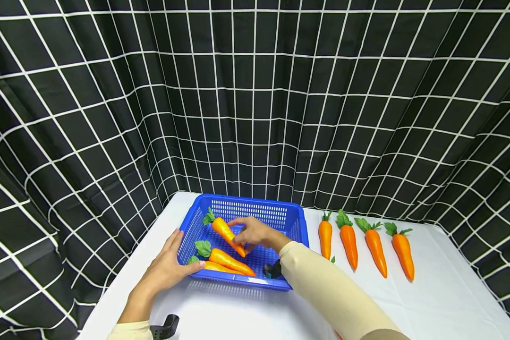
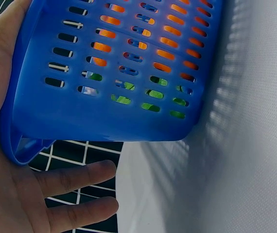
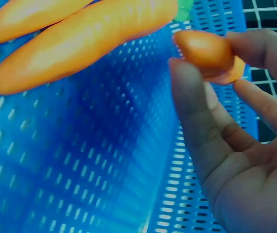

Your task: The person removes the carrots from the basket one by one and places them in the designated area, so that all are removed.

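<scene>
A blue plastic basket with slotted walls stands on the white table. Inside it my right hand pinches an orange carrot with a green leafy top, thumb and fingers on either side, as the right wrist view also shows. Two more carrots lie on the basket floor near its front left, one partly covering the other. At the basket's left front corner rests my left hand, its fingers spread along the rim; in the left wrist view the palm lies against that rim.
To the right of the basket several carrots lie in a row on the white tablecloth, among them a carrot and, at the far end, another carrot. A black curtain with a white grid surrounds the table.
</scene>
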`<state>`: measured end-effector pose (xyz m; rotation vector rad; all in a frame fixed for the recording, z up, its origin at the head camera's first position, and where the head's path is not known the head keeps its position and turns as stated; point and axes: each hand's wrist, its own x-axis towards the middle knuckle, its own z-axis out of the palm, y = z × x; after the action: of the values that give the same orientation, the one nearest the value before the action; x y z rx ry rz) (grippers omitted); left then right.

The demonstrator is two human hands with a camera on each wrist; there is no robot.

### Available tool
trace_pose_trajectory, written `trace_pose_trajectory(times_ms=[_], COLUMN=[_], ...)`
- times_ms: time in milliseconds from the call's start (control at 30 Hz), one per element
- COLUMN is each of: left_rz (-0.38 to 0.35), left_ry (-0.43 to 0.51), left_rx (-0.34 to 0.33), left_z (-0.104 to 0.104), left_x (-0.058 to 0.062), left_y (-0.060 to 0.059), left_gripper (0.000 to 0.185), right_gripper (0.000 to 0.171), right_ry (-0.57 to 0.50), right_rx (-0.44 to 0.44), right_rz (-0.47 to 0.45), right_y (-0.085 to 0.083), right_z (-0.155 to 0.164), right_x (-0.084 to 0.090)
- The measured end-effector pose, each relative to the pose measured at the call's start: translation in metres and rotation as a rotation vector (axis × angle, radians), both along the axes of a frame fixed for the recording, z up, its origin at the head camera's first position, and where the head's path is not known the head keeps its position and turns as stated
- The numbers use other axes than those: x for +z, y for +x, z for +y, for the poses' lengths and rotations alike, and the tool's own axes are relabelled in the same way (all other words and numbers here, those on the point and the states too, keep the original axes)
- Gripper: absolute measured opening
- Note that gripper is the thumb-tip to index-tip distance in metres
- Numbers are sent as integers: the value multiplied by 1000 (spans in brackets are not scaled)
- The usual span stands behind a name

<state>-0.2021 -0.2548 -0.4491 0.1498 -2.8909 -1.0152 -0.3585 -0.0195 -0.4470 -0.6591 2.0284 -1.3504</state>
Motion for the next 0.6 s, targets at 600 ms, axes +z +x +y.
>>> trace_pose_trajectory(times_ms=[600], left_rz=[-10], left_ry=[6], left_rx=[2], left_z=[-1], left_x=[0], left_y=[-2], left_gripper=[115], right_gripper=[52], right_ry=[-264], right_rx=[-134], right_rz=[-95], right_y=[7], right_z=[9], right_x=[33])
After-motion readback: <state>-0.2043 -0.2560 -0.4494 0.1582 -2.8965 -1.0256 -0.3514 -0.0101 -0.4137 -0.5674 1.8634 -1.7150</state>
